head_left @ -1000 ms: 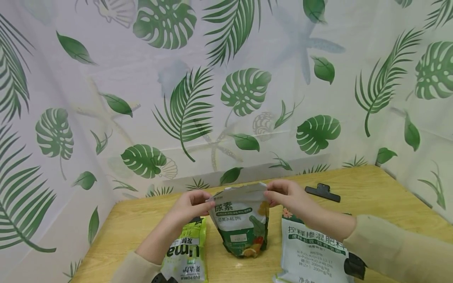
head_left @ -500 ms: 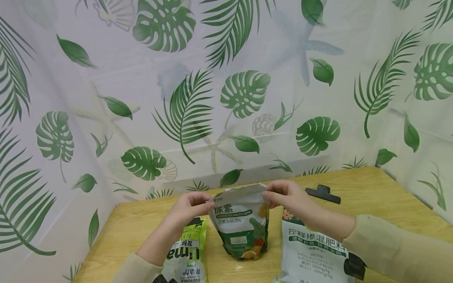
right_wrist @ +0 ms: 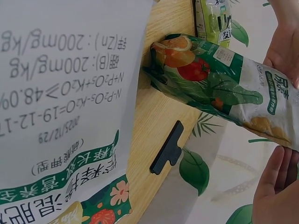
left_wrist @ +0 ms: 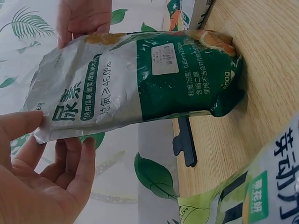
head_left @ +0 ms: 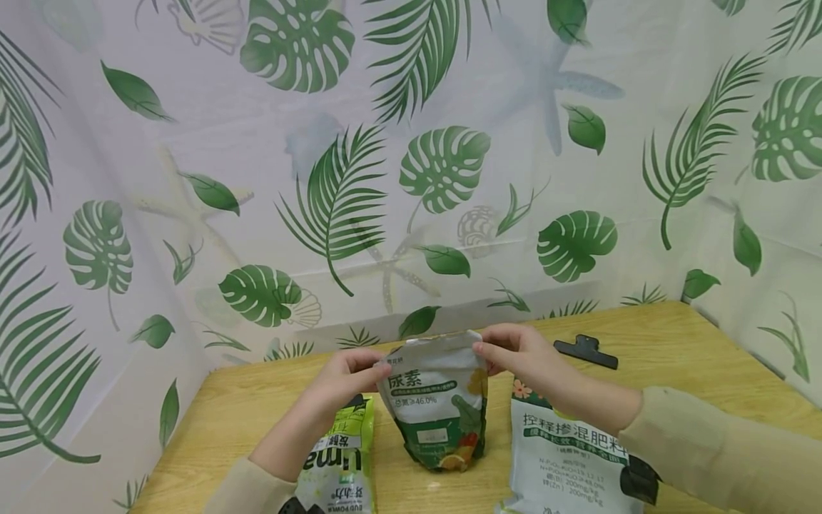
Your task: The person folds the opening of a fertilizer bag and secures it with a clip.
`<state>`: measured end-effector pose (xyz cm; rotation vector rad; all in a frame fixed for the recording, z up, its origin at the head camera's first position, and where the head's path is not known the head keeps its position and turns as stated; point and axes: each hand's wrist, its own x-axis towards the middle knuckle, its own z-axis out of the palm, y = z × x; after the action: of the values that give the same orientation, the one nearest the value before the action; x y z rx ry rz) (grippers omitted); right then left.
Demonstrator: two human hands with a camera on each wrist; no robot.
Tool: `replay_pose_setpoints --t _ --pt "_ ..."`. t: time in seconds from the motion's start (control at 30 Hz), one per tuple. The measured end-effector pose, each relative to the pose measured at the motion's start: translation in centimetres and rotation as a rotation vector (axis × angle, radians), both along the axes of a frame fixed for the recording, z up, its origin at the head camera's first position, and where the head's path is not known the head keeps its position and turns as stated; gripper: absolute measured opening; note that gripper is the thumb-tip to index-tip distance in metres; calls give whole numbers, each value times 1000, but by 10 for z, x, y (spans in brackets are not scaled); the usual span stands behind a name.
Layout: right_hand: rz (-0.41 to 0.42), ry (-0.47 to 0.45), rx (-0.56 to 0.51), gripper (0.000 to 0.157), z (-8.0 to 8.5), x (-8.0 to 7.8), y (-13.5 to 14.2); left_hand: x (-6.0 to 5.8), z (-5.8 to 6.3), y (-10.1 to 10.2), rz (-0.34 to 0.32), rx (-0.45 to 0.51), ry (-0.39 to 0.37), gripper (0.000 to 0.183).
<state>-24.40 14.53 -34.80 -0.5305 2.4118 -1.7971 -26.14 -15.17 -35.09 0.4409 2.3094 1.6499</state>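
Observation:
Between both hands, a white-and-green fertilizer bag (head_left: 437,407) stands upright near the middle of the wooden table. Its front has vegetable and fruit pictures and a small white label. My left hand (head_left: 349,378) pinches the top left corner between thumb and fingers, as the left wrist view (left_wrist: 51,177) also shows. At the opposite top corner, my right hand (head_left: 520,350) pinches the edge, its thumb in front. The top edge is stretched between them. The bag's inside is hidden from these views.
A lime-green bag (head_left: 340,464) lies left, partly under my left forearm. On the right is a larger white fertilizer bag (head_left: 565,464), partly covered by my right arm. A black clip (head_left: 586,350) lies at the table's back right. A leaf-printed curtain (head_left: 411,178) borders the table.
My right hand has shifted very slightly left at the bag's top corner. Both hands keep their hold, and the other bags and the clip stay in place.

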Motion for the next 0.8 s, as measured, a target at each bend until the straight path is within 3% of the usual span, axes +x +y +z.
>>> replay_pose_setpoints --t 0.3,0.6,0.8 --pt "-29 41 31 30 1 -2 -2 0 3 3 38 -7 -20 27" --pt "-62 -107 -2 30 4 -5 -6 0 1 5 65 -5 -28 25" --pt "-48 -127 -13 27 4 -7 -8 0 0 5 66 13 -1 24"
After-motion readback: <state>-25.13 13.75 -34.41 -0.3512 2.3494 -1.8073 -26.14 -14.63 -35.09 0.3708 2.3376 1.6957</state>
